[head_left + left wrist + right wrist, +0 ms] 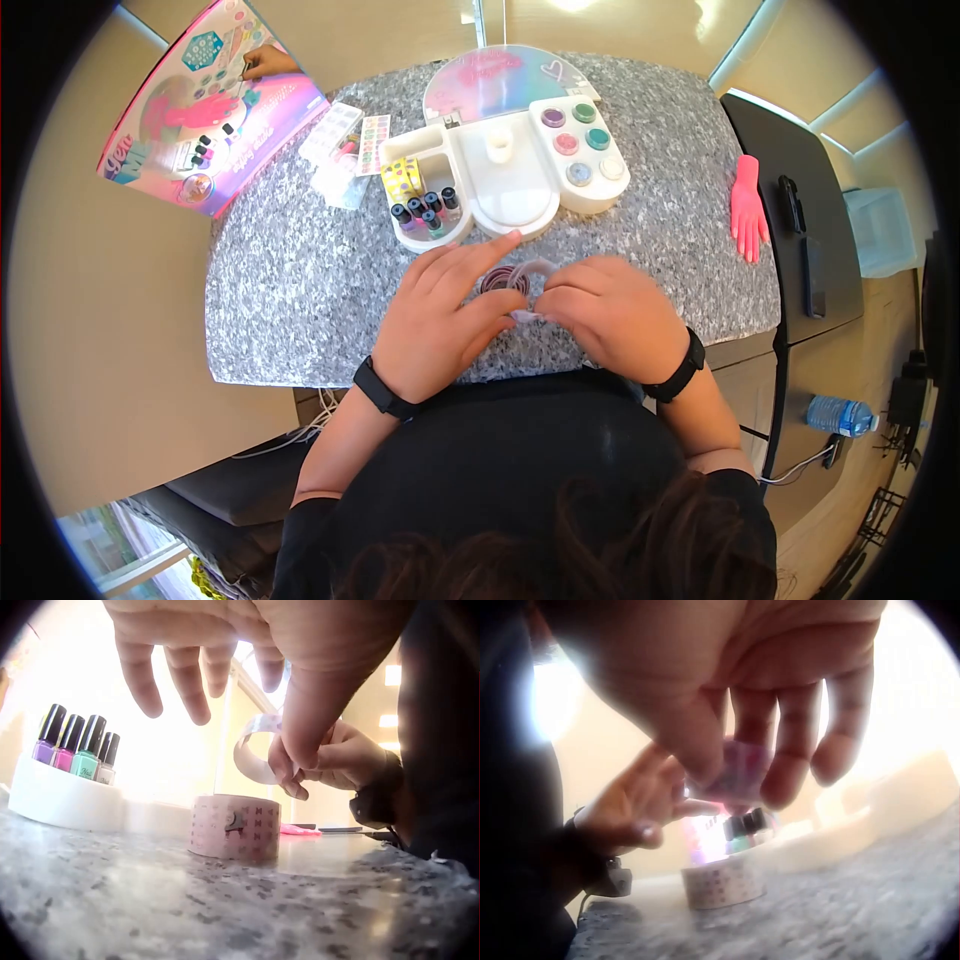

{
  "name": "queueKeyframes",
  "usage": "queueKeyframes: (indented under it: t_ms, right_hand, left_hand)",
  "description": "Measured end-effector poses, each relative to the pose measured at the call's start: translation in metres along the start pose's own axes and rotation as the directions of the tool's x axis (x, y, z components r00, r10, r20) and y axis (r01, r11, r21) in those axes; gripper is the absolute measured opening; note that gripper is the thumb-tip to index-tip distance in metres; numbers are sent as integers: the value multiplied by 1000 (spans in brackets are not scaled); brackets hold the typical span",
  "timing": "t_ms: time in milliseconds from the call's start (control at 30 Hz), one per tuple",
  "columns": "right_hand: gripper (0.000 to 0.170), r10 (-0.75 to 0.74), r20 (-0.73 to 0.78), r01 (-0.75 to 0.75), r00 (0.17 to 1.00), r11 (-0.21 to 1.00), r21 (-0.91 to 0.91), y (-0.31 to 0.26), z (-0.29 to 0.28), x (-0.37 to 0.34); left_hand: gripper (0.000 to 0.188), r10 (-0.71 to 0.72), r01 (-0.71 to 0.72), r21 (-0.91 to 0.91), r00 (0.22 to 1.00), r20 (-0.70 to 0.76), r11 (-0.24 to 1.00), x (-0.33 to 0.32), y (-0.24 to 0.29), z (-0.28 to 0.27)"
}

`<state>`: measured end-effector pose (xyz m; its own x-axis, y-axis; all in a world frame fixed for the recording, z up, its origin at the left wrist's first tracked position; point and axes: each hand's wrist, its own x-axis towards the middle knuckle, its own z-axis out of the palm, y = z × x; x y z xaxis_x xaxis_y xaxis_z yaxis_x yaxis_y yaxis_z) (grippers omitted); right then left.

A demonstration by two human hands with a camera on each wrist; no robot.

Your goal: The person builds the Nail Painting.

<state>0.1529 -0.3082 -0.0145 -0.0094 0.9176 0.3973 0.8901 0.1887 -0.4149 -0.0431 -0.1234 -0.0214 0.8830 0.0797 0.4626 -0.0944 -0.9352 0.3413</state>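
My right hand (615,305) pinches a thin, pale patterned roll of tape (244,761) between thumb and fingers, holding it up over the table. Beside it is my left hand (435,315), its fingers spread and fairly straight. In the left wrist view, the left thumb overlaps the held roll and the right fingertips. Below both hands, a pink patterned roll of tape (236,829) rests on its flat side on the speckled table; from above, its wound layers show as dark rings.
Ahead is a white tray (550,215) with nail polish bottles (432,220), a yellow roll (398,178) and glitter pots (566,144). A printed box (215,110) and sticker sheets (374,145) stand left. A pink model hand (747,210) lies near the right edge.
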Motion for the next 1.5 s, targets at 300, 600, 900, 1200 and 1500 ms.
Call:
queueKeyframes:
  t_ms: [300, 600, 900, 1200, 1500]
  right_hand:
    - [11, 14, 33, -10, 999, 993, -119, -5, 7, 9]
    - [20, 78, -14, -78, 997, 996, -35, -4, 13, 6]
    - [14, 85, 96, -82, 992, 996, -27, 5, 11, -2]
    - [35, 143, 121, -139, 982, 990, -36, 4, 13, 1]
    - [60, 152, 138, -167, 979, 981, 101, -3, 26, 17]
  left_hand:
    - [32, -119, 116, 123, 993, 21, 986, -16, -10, -15]
    - [27, -148, 145, 167, 989, 9, 975, -24, -20, -23]
    - [32, -341, 320, 172, 934, 108, 932, -32, -22, -25]
    - [20, -353, 337, 165, 933, 74, 927, -30, -22, -14]
    - [45, -407, 385, 180, 908, 104, 905, -16, -19, -5]
